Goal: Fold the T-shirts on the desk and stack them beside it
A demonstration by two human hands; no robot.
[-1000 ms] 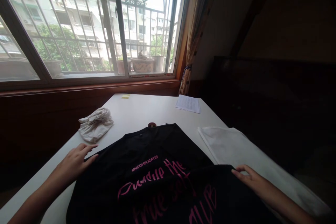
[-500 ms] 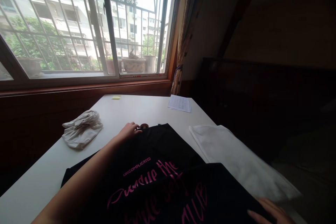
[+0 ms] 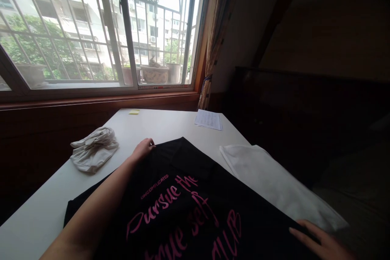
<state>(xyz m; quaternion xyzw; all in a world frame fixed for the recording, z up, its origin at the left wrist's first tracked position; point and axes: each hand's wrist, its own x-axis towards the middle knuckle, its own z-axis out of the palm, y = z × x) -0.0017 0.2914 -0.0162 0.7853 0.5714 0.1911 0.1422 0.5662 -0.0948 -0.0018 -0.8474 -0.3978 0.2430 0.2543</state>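
Note:
A black T-shirt (image 3: 183, 195) with pink lettering lies spread on the white table (image 3: 158, 124) in front of me. My left hand (image 3: 142, 148) reaches across it to the far collar edge, fingers curled on the fabric there. Low at the right, my right hand (image 3: 319, 241) rests on the shirt's near right edge with its fingers stretched out flat.
A crumpled white cloth (image 3: 93, 152) lies at the left of the table. A flat white cloth (image 3: 274, 178) lies to the right of the shirt. A printed paper sheet (image 3: 209, 120) and a yellow sticky note (image 3: 134, 111) sit near the window wall.
My left hand went from the shirt's left edge to the collar at the far side. The right hand slid toward me along the right edge. The shirt's top edge now covers the small round object.

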